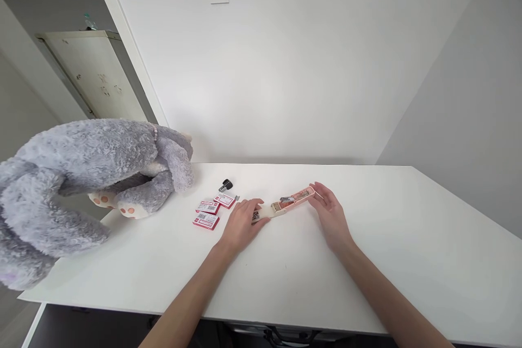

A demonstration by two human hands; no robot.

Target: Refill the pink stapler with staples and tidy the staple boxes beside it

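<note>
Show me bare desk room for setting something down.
Widest: on the white desk, from the right hand to the right edge. Also free: between the forearms, bar tiny specks, and from the open case back to the wall. Crowded: left of the left hand, with three boxes, a black-topped item and the plush toy.

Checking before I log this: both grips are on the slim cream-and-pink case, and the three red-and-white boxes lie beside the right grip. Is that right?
Not quite: the head view shows the three red-and-white boxes beside the left grip, not the right grip. Both are on the cream-and-pink case.
</note>
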